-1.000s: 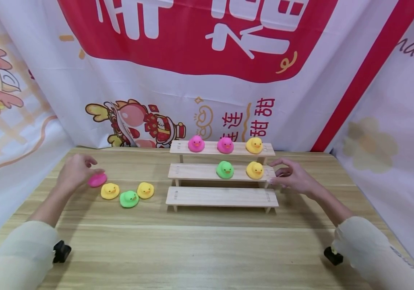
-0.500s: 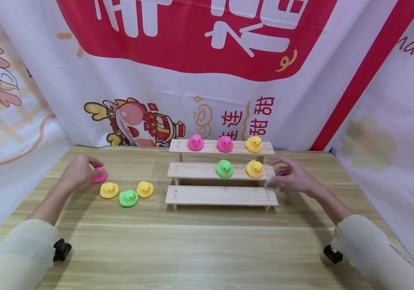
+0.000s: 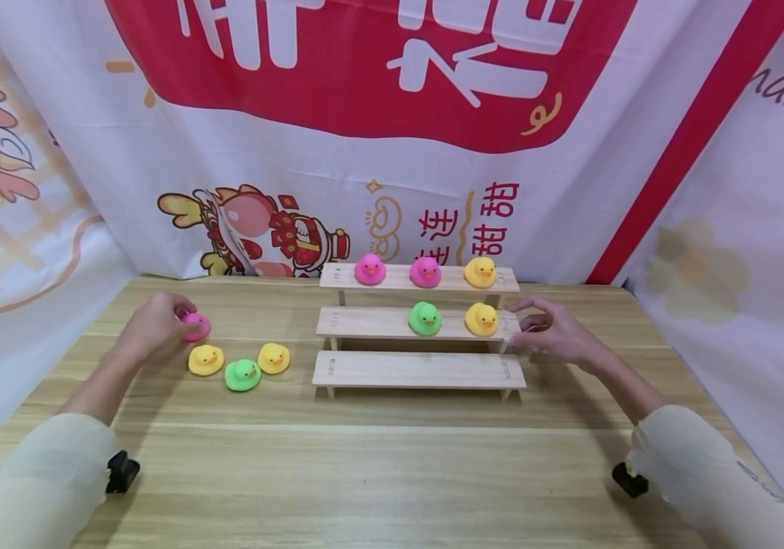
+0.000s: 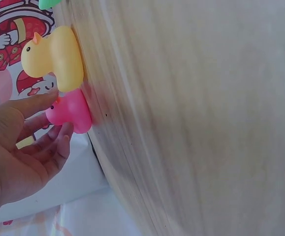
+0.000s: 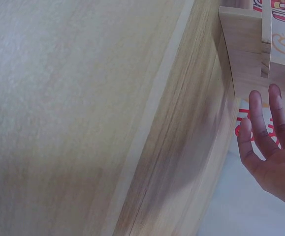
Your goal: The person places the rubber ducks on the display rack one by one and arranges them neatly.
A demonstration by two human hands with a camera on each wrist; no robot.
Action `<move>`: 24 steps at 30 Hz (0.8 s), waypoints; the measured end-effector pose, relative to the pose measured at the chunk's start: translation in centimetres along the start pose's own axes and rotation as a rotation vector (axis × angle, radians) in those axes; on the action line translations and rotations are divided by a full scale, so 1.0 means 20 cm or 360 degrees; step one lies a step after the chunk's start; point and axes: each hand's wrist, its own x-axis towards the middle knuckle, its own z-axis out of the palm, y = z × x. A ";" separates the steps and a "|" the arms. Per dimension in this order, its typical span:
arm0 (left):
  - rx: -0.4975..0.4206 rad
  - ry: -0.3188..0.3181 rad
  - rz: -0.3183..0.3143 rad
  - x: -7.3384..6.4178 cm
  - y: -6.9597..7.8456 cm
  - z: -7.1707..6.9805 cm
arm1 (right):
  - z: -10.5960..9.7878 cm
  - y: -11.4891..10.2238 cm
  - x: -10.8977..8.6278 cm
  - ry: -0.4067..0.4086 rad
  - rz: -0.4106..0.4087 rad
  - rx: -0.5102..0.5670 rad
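Note:
My left hand [image 3: 159, 326] pinches a pink rubber duck [image 3: 196, 326] at the table's left. In the left wrist view, the thumb lies by the head of the pink duck [image 4: 73, 112] and the fingers are at its other side. Close to this hand sit a yellow duck [image 3: 207, 360], a green duck [image 3: 242, 374] and another yellow duck [image 3: 274, 358]. My right hand [image 3: 553, 329] is at the right end of a three-tier wooden display stand [image 3: 419, 370], thumb and index finger right at the middle board's end. In the right wrist view, its other fingers [image 5: 263, 128] are loosely extended.
On the top tier sit two pink ducks [image 3: 425, 272] and a yellow duck [image 3: 480, 272]. The middle tier bears a green duck [image 3: 425, 319] and a yellow duck [image 3: 481, 319]. A printed cloth [image 3: 261, 152] hangs behind the wooden table [image 3: 392, 473].
My left hand has shifted slightly right with the pink duck, which now shows more upright and face forward. The right hand has stayed at the stand's end.

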 end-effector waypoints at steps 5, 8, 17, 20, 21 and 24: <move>-0.0015 0.0021 0.0014 0.00 0.01 0.00 | 0.00 0.00 0.00 0.0004 -0.0013 0.0003; -0.0021 0.0031 0.0029 0.00 0.03 0.00 | 0.00 0.00 0.00 0.0006 -0.0016 0.0002; -0.0049 0.0096 0.0174 0.02 0.07 0.00 | 0.00 0.00 0.00 0.0003 -0.0025 0.0013; -0.0080 0.0123 0.0246 0.02 0.10 0.01 | 0.00 0.00 0.00 0.0003 -0.0025 0.0005; -0.0080 0.0132 0.0268 0.02 0.11 0.01 | 0.00 0.01 0.00 0.0005 -0.0021 0.0003; -0.0092 0.0142 0.0309 0.02 0.14 0.01 | 0.00 0.01 0.00 0.0008 -0.0021 0.0000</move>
